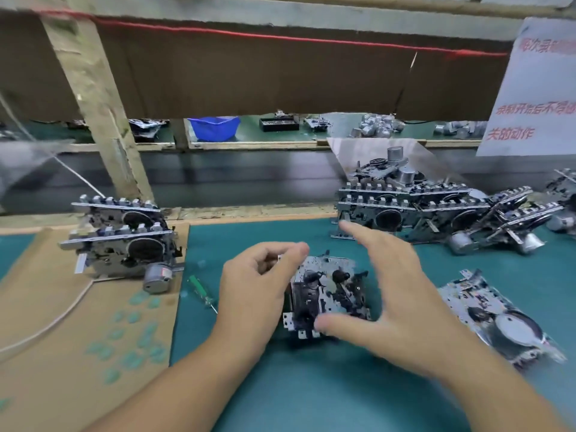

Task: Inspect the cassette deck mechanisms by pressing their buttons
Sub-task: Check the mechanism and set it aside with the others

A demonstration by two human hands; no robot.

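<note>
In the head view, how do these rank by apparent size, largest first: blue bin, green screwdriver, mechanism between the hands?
1. mechanism between the hands
2. blue bin, though it is farther back, so its true size is unsure
3. green screwdriver

White sign (530,98): red "关的动作"

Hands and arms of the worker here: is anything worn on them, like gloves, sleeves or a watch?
Nothing shows. The left hand and right hand are bare, with no gloves, rings or tape visible. Both forearms are bare to the frame's edge, so no sleeve, watch or wristband shows. The right hand is slightly blurred.
</note>
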